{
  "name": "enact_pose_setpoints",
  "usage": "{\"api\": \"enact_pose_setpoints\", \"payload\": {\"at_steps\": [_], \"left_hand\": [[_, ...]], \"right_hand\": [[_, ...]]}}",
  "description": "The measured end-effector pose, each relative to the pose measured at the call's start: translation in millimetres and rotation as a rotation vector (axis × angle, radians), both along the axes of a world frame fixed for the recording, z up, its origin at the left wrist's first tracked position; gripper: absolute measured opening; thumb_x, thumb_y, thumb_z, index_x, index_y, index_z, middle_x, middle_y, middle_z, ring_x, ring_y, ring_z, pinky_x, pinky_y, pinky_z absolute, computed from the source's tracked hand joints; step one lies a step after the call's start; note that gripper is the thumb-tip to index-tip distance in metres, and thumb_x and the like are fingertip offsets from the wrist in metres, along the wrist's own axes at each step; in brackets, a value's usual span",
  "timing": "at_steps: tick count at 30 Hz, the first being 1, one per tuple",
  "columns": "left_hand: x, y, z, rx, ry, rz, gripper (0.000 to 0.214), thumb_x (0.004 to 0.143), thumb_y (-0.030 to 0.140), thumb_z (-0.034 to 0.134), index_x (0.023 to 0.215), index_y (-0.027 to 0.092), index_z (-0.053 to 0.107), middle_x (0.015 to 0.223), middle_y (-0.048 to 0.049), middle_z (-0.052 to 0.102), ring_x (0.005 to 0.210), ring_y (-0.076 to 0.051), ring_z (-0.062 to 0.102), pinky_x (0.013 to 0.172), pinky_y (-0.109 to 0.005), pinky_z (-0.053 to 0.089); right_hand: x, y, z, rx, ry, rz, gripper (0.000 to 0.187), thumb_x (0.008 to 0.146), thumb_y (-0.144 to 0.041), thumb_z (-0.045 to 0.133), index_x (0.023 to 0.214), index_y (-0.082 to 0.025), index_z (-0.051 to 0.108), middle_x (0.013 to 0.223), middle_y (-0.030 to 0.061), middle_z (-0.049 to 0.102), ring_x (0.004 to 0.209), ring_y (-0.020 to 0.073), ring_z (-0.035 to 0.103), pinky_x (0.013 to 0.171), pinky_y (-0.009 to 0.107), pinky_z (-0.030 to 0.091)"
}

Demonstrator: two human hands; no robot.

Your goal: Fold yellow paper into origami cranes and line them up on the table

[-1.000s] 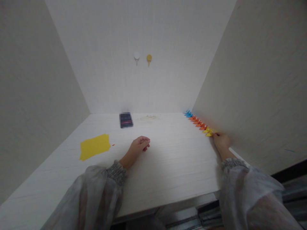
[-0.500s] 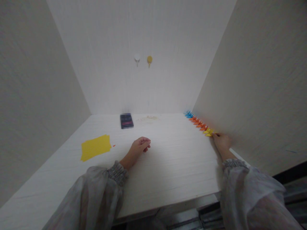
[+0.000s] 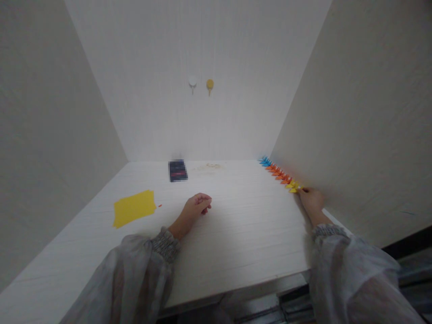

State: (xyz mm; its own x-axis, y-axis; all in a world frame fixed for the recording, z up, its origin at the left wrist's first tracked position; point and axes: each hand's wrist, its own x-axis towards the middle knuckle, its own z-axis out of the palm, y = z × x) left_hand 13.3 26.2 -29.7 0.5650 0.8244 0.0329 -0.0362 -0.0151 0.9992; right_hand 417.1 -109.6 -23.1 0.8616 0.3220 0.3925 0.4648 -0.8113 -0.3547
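Observation:
Along the right wall runs a row of small folded paper cranes, with blue cranes (image 3: 265,161) at the back, orange cranes (image 3: 277,173) in the middle and yellow paper cranes (image 3: 294,186) at the near end. My right hand (image 3: 312,200) is at that near end, its fingertips pinched on the last yellow paper crane and partly covering it. My left hand (image 3: 196,205) rests on the white table (image 3: 243,234) near the middle, its fingers curled together, and I see nothing in them.
Yellow paper sheets (image 3: 134,209) lie at the left, a tiny orange-red scrap (image 3: 160,205) beside them. Toward the back wall is a dark, blurred-out object (image 3: 177,171). A white hook (image 3: 192,83) and a yellow hook (image 3: 209,84) are on that wall. Panels stand on both sides.
Almost nothing differs. My right hand stays at the near yellow crane with only a very slight shift, and my left hand rests in the same place.

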Motion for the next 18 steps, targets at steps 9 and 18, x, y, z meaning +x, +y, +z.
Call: {"api": "enact_pose_setpoints", "payload": {"at_steps": [9,18], "left_hand": [[0.2,0.5,-1.2,0.005,0.004,0.006,0.023,0.065,0.031,0.054,0.078,0.012,0.052,0.060,-0.0001,0.054,0.047,-0.007,0.043,0.046,-0.020,0.033],[-0.8,0.2,-0.1,0.003,0.008,0.001,0.024,0.065,0.032,0.055,0.079,0.013,0.053,0.060,0.0002,0.054,0.048,-0.007,0.044,0.047,-0.020,0.033]], "right_hand": [[-1.0,-0.1,1.5,0.003,0.004,-0.011,0.033,0.072,-0.034,0.050,0.093,-0.013,0.065,0.084,0.0155,0.064,0.077,0.0253,0.058,0.061,0.032,0.040],[-3.8,-0.1,4.0,0.017,0.018,-0.003,0.034,0.072,-0.037,0.049,0.092,-0.014,0.066,0.084,0.0152,0.064,0.076,0.0243,0.057,0.059,0.031,0.038]]}}
